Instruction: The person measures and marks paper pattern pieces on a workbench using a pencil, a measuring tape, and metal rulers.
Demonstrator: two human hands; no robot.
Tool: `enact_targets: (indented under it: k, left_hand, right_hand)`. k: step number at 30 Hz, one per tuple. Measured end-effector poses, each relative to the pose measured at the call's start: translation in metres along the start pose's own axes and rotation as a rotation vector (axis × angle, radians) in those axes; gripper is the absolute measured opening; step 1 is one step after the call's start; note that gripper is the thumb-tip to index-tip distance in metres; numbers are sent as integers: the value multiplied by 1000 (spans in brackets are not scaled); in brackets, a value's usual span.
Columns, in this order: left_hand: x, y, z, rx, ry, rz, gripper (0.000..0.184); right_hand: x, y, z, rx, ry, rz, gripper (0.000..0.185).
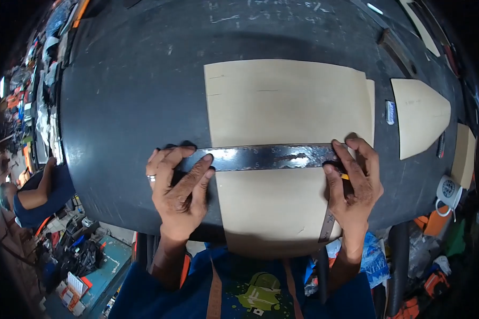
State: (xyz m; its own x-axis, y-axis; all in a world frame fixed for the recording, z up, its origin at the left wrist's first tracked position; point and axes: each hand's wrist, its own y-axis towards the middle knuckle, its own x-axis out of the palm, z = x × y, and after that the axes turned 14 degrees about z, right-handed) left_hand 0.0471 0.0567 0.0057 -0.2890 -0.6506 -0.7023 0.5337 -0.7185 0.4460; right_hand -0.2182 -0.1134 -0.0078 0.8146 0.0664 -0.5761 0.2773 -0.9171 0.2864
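Observation:
A shiny, worn metal ruler (261,158) lies crosswise over a large cream sheet of card (287,111). At its left end, the fingers and thumb of my left hand (181,186) grip the ruler by its long edges. My right hand (356,175) pinches the other end in the same way. A short yellow stick (345,176), its kind unclear, pokes out among the right fingers. Below the right hand, a second narrow ruler (327,226) rests lengthwise on the card. Faint pencil lines mark the card's upper left part.
The dark table (127,117) bears chalk writing at the back. On the right are a shaped card piece (423,117), a small blue-and-white block (390,112) and a white mug (448,192). Another person (37,194) is at the left beside cluttered shelves.

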Motion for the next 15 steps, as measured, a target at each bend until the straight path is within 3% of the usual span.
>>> enact_targets:
  k: [15]
  left_hand:
    - [-1,-3,-7,4,-20,-2,30]
  right_hand:
    - [-1,1,-1,-64,-156,-28,41]
